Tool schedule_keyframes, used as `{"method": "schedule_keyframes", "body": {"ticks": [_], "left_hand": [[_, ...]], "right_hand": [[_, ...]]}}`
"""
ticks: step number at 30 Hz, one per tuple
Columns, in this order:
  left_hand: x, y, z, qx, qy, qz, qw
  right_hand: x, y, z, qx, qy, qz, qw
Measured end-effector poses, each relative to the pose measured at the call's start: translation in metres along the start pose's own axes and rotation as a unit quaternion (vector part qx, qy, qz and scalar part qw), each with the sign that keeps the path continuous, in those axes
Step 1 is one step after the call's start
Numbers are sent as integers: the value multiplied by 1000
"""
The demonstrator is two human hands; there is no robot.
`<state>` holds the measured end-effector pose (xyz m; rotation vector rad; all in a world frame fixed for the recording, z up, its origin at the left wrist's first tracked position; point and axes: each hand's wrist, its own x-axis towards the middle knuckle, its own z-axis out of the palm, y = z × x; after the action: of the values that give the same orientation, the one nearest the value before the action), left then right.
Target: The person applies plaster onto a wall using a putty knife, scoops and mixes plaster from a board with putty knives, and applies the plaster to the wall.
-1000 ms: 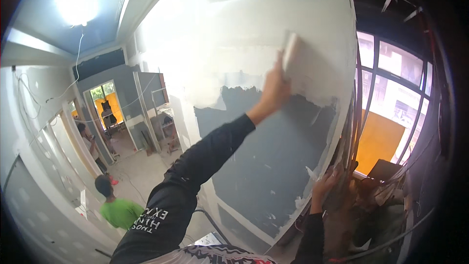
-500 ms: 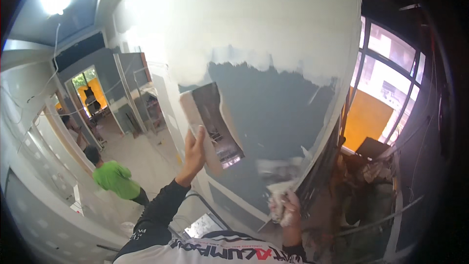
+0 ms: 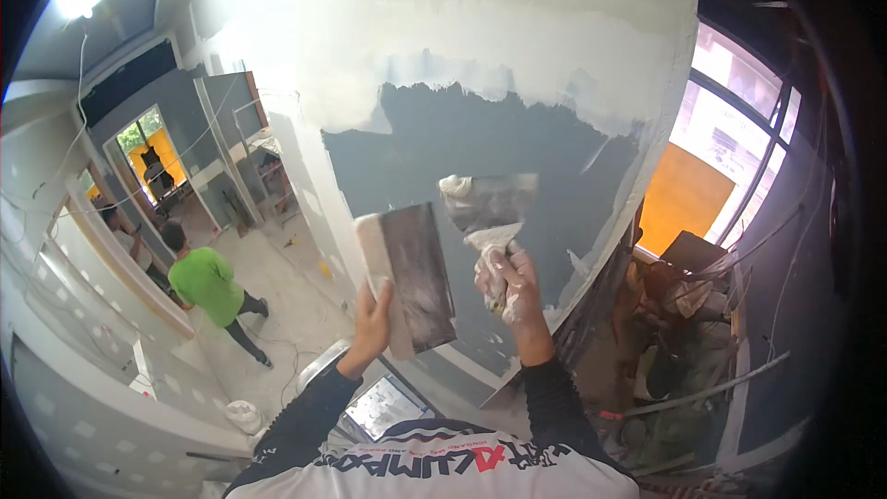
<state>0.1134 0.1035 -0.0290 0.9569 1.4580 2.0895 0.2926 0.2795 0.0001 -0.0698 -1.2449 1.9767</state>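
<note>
My left hand (image 3: 373,322) is closed round the pale back edge of a wide plastering blade (image 3: 421,277), which stands nearly upright with its smeared steel face showing. Just to its right, my right hand (image 3: 511,286) grips a putty knife (image 3: 499,201) by the handle, blade pointing up. White compound coats that knife's blade and neck, and some is smeared on my right fingers. Both tools are held in front of the wall (image 3: 517,143), apart from each other. Its upper part is coated white with a ragged lower edge, above bare grey.
A person in a green shirt (image 3: 202,278) is walking on the floor at the left. A white bucket (image 3: 244,417) sits at lower left. Beyond the wall's right edge are piled materials (image 3: 661,300) and an orange panel (image 3: 688,199) by the window. Cables trail across the floor.
My right hand has brought the putty knife up from low beside the wall. The plastering blade in my left hand has come down and turned. The person in green has moved, showing their legs.
</note>
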Motion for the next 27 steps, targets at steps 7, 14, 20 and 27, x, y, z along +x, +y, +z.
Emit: {"method": "schedule_keyframes", "body": {"ticks": [7,14,20,27], "left_hand": [[47,-7,-26,-228,45,-154,960],[65,12,-74,-235,105,-45,965],[77,25,-65,-183,177,87,963],[59,17,-35,-125,159,95,975]], "right_hand": [[-37,25,7,-621,-142,-261,725],[-63,34,-52,-691,-48,-243,679],[-101,29,-19,39,99,185,977],[-74,45,5,165,13,243,956]]}}
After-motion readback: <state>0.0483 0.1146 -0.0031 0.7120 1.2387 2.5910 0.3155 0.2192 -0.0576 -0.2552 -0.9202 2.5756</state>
